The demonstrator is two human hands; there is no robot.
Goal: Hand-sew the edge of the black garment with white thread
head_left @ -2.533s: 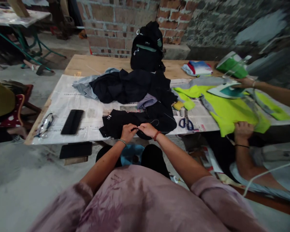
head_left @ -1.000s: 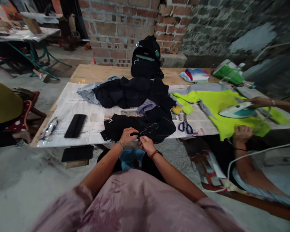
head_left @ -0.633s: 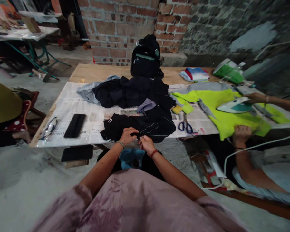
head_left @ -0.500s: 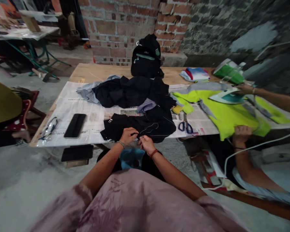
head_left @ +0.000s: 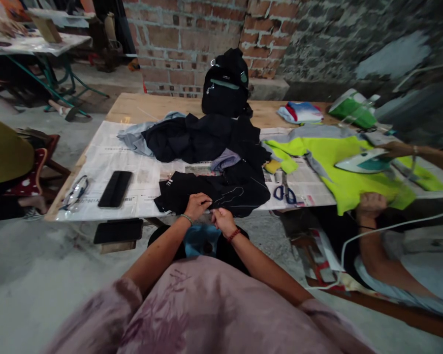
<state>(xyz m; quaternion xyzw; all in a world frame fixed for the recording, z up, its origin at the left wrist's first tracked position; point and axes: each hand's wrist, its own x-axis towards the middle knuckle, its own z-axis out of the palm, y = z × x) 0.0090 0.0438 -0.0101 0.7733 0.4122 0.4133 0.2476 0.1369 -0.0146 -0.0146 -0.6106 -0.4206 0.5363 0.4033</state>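
Observation:
A black garment (head_left: 221,189) lies bunched at the table's front edge, with a thin pale thread-like line looping over it. At its near edge my left hand (head_left: 198,204) is closed, pinching the cloth between thumb and fingers. Just to the right, my right hand (head_left: 224,221) is closed in a pinch close to the same edge; whatever is between its fingertips is too small to make out. Dark blue scissors (head_left: 285,192) rest right of the garment. Behind it are a heap of dark clothes (head_left: 192,137) and a piece of purple cloth (head_left: 225,160).
Newspaper covers the table (head_left: 147,104). A phone (head_left: 115,189) and glasses (head_left: 75,191) lie at left; a black backpack (head_left: 226,91) stands behind. At right, a co-worker's hand moves an iron (head_left: 365,161) over a yellow garment (head_left: 328,150). A white cord (head_left: 358,236) hangs nearby.
The co-worker's iron has slid right and toward the near side on the yellow garment. My hands stay at the black garment's edge with hardly any movement. The view has shifted slightly.

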